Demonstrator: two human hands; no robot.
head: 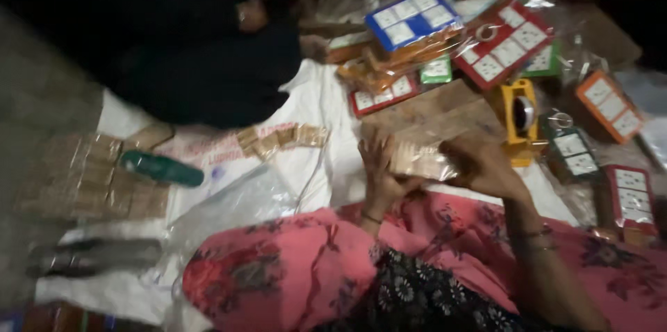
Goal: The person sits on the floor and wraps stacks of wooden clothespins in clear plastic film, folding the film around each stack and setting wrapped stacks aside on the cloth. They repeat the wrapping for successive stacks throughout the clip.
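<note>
Over the pink lap (pixel 299 269), both hands grip one small plastic-wrapped packet (pixel 420 162): the left hand (pixel 381 172) has its fingers curled shut on the packet's left end, the right hand (pixel 486 165) is closed round its right end. The packet looks light, with a slippery, crinkly film over a stiff block, so its ends seem the surest hold. Just beyond the packet lies brown cardboard (pixel 434 113), a yellow tape dispenser (pixel 521 117) to its right. Farther off lie red and blue socket cards (pixel 511 44).

Blue card pack (pixel 412 18): far centre, white squares.
Red card pack (pixel 505 45): beside it, plastic-wrapped.
Orange card pack (pixel 609 105): right edge.
</note>
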